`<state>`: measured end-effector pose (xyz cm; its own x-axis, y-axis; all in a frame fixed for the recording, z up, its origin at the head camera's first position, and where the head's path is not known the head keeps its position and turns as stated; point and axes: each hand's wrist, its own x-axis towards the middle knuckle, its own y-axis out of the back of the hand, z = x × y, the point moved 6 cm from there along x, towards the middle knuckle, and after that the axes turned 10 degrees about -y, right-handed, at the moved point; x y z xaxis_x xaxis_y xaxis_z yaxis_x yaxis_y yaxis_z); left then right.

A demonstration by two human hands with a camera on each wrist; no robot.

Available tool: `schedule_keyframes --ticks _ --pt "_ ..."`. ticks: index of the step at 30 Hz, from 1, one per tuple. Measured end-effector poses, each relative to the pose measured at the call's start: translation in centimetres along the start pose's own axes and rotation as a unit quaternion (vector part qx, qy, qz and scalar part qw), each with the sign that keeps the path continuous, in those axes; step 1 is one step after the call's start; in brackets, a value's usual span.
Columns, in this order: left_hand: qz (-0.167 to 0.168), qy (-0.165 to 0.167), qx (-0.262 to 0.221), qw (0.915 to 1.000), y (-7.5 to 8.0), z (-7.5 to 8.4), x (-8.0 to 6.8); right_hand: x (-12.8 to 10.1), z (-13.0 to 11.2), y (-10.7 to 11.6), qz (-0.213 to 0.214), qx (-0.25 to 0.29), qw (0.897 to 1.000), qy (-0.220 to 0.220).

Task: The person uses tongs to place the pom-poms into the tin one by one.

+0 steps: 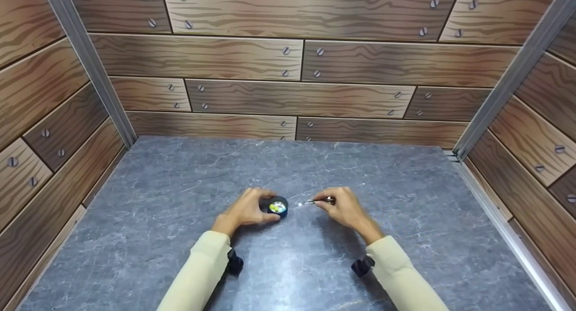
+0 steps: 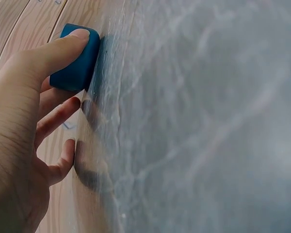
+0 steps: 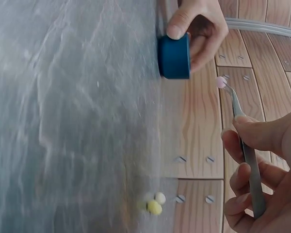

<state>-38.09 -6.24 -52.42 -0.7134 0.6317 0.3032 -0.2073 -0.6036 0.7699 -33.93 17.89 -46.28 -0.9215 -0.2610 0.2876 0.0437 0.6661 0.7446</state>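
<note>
My left hand (image 1: pixel 249 207) holds a small round blue cup (image 2: pixel 72 70) upright on the table, thumb on the near side and fingers on the far side. Yellow-green and pale little balls (image 1: pixel 273 208) show inside it in the head view. To the right, my right hand (image 1: pixel 343 207) pinches metal tweezers (image 3: pixel 251 170) with bent tips between thumb and fingers. At those tips is a pale pink ball (image 3: pixel 221 82), a short way right of the cup in the head view.
A yellow ball (image 3: pixel 154 208) and a white ball (image 3: pixel 160 197) lie on the grey marbled table (image 1: pixel 189 167) in the right wrist view. Wood-patterned walls (image 1: pixel 252 59) and metal corner posts (image 1: pixel 499 72) enclose the table at the back and sides.
</note>
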Motion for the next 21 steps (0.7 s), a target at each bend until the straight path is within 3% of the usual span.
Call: schedule_keyframes --ticks 7,21 --pt "0.002 -0.011 0.000 0.9999 0.0 0.1 0.2 0.5 -0.6 -1.4 0.003 0.004 1.000 -0.004" --pt "-0.005 -0.002 -0.009 0.9999 0.0 -0.2 0.3 1.1 -1.6 -3.4 0.000 -0.010 1.000 -0.011"
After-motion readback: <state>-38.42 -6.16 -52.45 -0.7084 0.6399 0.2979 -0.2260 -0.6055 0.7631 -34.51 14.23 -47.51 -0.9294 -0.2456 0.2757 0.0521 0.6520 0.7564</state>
